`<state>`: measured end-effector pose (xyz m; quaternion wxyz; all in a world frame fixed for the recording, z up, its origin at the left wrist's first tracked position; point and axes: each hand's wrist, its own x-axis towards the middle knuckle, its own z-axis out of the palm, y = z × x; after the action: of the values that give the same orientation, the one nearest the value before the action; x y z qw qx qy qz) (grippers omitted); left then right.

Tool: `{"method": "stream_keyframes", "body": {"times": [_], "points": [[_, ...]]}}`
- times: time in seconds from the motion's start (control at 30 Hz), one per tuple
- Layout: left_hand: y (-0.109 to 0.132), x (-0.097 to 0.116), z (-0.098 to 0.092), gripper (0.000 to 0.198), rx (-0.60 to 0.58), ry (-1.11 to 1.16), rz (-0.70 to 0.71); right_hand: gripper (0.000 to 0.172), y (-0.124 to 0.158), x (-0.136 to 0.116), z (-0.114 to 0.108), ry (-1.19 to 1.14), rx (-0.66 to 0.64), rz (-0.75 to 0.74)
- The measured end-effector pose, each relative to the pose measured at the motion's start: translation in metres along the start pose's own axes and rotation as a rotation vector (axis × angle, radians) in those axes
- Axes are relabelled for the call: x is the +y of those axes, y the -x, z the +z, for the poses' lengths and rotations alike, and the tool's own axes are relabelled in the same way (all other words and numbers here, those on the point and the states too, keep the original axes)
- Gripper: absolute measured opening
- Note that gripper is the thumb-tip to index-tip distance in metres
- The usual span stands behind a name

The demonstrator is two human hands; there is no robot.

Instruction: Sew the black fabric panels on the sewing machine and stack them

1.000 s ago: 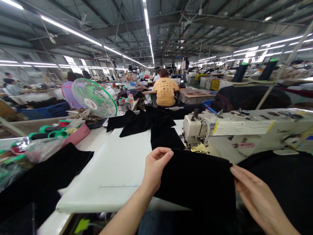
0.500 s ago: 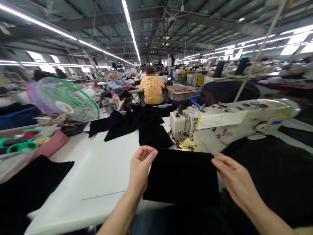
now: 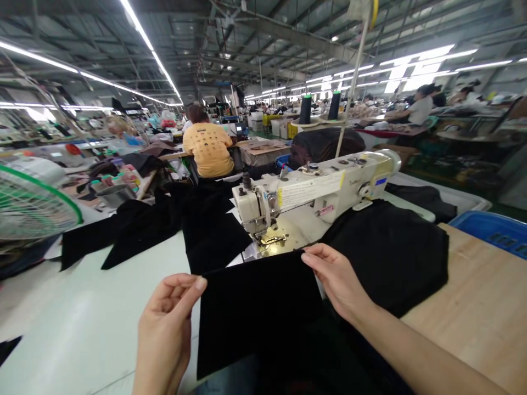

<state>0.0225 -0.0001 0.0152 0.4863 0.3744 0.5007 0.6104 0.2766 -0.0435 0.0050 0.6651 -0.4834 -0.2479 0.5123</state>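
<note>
Rows of sewing stations run down a long factory hall under strip lights, and a co-worker (image 3: 208,148) in a yellow shirt sits facing away beyond the sewing machine (image 3: 304,192). On the white surface (image 3: 82,312), a heap of black panels (image 3: 209,230) lies just left of the presser foot (image 3: 269,238). Another black piece (image 3: 395,252) is spread on the wooden surface (image 3: 481,296) to the right, near a blue bin (image 3: 492,230). (A green-rimmed fan (image 3: 28,206) pokes in at the left edge.)

The held panel (image 3: 255,312), a dark cloth that looks like velvet, hangs in the air in front of the machine, its lower part lost against dark cloth below. The left hand (image 3: 168,329) has one top corner and the right hand (image 3: 337,280) the other, with the fingers (image 3: 317,258) closed on the cloth, so the top edge runs fairly straight between them. Neither hand touches the machine. This reads as the panel being held up and squared at the machine; as held, it would need lowering and guiding to the presser foot before it could be stitched (a judgement from how it hangs).
</note>
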Motion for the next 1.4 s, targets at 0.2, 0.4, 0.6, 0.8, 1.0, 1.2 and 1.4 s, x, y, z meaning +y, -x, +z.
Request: {"method": "stream_keyframes", "body": {"times": [0.2, 0.4, 0.6, 0.8, 1.0, 1.2, 1.4], "points": [[-0.011, 0.035, -0.007, 0.029, -0.062, -0.281, 0.23, 0.018, 0.008, 0.001, -0.002, 0.252, -0.156, -0.157], [-0.071, 0.05, 0.037, 0.007, -0.553, -0.936, 0.461, 0.016, 0.038, 0.017, -0.003, 0.748, -0.596, -0.288], [-0.093, -0.059, 0.072, 0.013, -0.722, -0.896, 0.352, 0.02, 0.033, 0.054, -0.032, 1.009, -0.798, -0.533], [-0.091, -0.093, 0.062, 0.013, -0.668, -0.834, 0.354, 0.019, 0.026, 0.058, -0.05, 1.272, -0.852, -0.923], [-0.118, -0.094, 0.082, 0.013, -0.642, -0.864, 0.264, 0.017, 0.013, 0.062, -0.037, 1.325, -0.766, -1.015], [-0.135, -0.088, 0.095, 0.017, -0.675, -0.902, 0.212, 0.017, 0.006, 0.068, -0.029, 1.226, -0.733, -0.919], [-0.136, -0.093, 0.093, 0.022, -0.657, -0.958, 0.213, 0.018, 0.007, 0.071, -0.032, 1.215, -0.736, -0.903]]}}
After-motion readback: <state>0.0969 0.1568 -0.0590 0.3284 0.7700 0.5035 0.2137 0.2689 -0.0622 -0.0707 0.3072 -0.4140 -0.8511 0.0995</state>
